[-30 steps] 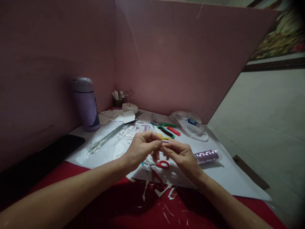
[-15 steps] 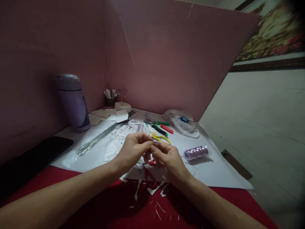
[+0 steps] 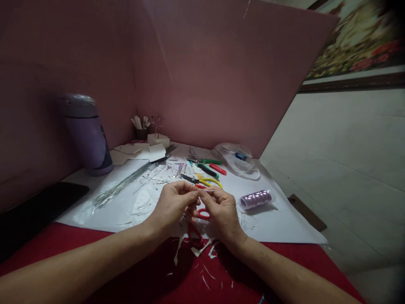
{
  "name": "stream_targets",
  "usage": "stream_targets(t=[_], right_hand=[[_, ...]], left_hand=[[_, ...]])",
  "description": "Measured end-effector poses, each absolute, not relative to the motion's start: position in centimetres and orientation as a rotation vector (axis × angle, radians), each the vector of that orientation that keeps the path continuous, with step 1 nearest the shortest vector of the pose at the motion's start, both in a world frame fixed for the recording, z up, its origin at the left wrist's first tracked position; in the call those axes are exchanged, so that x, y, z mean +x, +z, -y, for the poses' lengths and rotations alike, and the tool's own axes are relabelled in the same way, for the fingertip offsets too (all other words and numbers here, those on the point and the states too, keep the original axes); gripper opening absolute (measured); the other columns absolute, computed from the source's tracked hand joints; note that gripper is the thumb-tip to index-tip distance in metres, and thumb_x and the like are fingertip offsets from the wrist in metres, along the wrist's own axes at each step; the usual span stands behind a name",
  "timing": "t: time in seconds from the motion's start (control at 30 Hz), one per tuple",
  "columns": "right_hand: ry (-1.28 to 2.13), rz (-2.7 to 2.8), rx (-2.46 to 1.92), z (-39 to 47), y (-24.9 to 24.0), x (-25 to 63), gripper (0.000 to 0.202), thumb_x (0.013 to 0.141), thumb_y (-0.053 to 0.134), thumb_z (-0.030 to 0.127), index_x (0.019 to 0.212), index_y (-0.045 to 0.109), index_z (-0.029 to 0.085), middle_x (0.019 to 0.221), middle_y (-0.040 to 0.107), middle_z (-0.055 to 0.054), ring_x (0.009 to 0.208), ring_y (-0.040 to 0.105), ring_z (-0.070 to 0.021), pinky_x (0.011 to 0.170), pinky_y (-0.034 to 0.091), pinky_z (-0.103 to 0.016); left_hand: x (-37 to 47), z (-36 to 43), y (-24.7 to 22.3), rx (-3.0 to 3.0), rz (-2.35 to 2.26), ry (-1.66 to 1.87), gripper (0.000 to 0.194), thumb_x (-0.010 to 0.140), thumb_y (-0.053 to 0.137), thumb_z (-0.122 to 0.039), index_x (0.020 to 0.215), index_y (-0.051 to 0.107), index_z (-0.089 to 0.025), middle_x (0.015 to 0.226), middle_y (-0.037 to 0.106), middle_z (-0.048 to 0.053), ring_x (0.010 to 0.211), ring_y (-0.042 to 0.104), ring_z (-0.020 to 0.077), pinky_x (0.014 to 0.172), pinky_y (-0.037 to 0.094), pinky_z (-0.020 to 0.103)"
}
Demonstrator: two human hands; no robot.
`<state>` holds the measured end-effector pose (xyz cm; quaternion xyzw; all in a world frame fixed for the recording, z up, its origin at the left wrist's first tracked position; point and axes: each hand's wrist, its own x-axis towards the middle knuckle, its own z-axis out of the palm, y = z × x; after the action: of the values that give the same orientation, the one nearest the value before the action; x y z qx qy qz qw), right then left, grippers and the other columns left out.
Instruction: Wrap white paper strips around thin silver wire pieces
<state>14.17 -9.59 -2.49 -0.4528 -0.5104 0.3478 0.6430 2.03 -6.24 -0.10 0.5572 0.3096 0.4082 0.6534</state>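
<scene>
My left hand (image 3: 177, 202) and my right hand (image 3: 221, 211) meet fingertip to fingertip above the white sheet (image 3: 284, 223). Both are closed in a pinch. A thin pale strand (image 3: 211, 190) shows along the top of my right fingers; whether it is wire or thread I cannot tell. Most of it is hidden by the fingers. Red-handled scissors (image 3: 195, 236) lie beneath my hands, partly covered. Just beyond my fingertips are yellow-handled pliers (image 3: 211, 181). A spool of shiny purple ribbon or thread (image 3: 255, 199) lies right of my right hand.
A bundle of thin wires (image 3: 120, 185) lies at the left, near a purple tumbler (image 3: 87, 135). Green-handled pliers (image 3: 209, 170), a red tool or case (image 3: 218, 169) and a plastic bag (image 3: 243, 166) lie further back. Paper scraps (image 3: 202, 249) litter the red cloth (image 3: 142, 270).
The view has shifted slightly, so the table things appear a little further left. My hands stay pinched together, turned slightly; more of the scissors and yellow-handled pliers shows.
</scene>
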Motion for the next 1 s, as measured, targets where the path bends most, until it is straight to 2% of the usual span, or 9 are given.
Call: stream_targets(t=[0.13,0.33,0.47,0.7,0.9,1.0], right_hand=[[0.827,1.173,-1.071,9.5,-2.5,14.3,0.022,0.076,0.063,0.035,0.067,0.058,0.014,0.056,0.056,0.002,0.043,0.045,-0.0074,0.04,0.036,-0.02],[0.777,1.167,-1.097,9.6,-2.2,14.4,0.023,0.073,0.066,0.035,0.069,0.06,0.014,0.046,0.044,0.008,0.038,0.033,-0.0046,0.036,0.028,-0.017],[0.751,1.186,-1.135,9.5,-2.2,14.8,0.024,0.075,0.064,0.036,0.068,0.061,0.014,0.043,0.04,0.008,0.038,0.029,-0.0044,0.035,0.024,-0.018],[0.707,1.226,-1.15,9.5,-2.4,15.0,0.023,0.076,0.064,0.035,0.066,0.063,0.014,0.047,0.043,0.007,0.04,0.031,-0.005,0.038,0.024,-0.02],[0.725,1.179,-1.152,9.5,-1.8,14.9,0.024,0.07,0.067,0.035,0.06,0.061,0.014,0.05,0.046,0.005,0.039,0.031,-0.0048,0.038,0.024,-0.021],[0.78,1.121,-1.153,9.6,-1.6,14.8,0.024,0.068,0.069,0.036,0.062,0.061,0.014,0.046,0.042,0.007,0.036,0.028,-0.0047,0.036,0.02,-0.021]], left_hand=[[2.0,6.0,-0.4,1.285,-0.669,0.93,0.016,0.07,0.062,-0.022,0.076,0.051,-0.012,0.054,0.056,-0.001,0.04,0.052,0.0096,0.038,0.046,0.023],[1.7,6.0,-0.3,1.291,-0.58,0.953,0.034,0.067,0.064,-0.017,0.094,0.043,-0.016,0.058,0.056,-0.005,0.04,0.052,0.0098,0.036,0.043,0.022],[1.7,5.8,0.0,1.354,-0.649,0.929,0.031,0.065,0.062,-0.015,0.092,0.045,-0.014,0.059,0.058,-0.003,0.038,0.049,0.0076,0.036,0.039,0.02],[1.7,5.5,0.3,1.406,-0.76,0.832,0.009,0.06,0.055,-0.01,0.068,0.053,-0.012,0.053,0.057,0.0,0.037,0.046,0.0073,0.039,0.039,0.022],[1.3,5.1,0.0,1.652,-0.803,0.896,0.011,0.062,0.052,-0.01,0.069,0.06,-0.012,0.055,0.056,-0.001,0.044,0.044,0.0066,0.042,0.034,0.02],[1.2,5.1,-0.2,1.768,-0.817,0.927,0.013,0.063,0.05,-0.009,0.069,0.061,-0.013,0.055,0.057,0.0,0.048,0.045,0.0073,0.045,0.034,0.02]])
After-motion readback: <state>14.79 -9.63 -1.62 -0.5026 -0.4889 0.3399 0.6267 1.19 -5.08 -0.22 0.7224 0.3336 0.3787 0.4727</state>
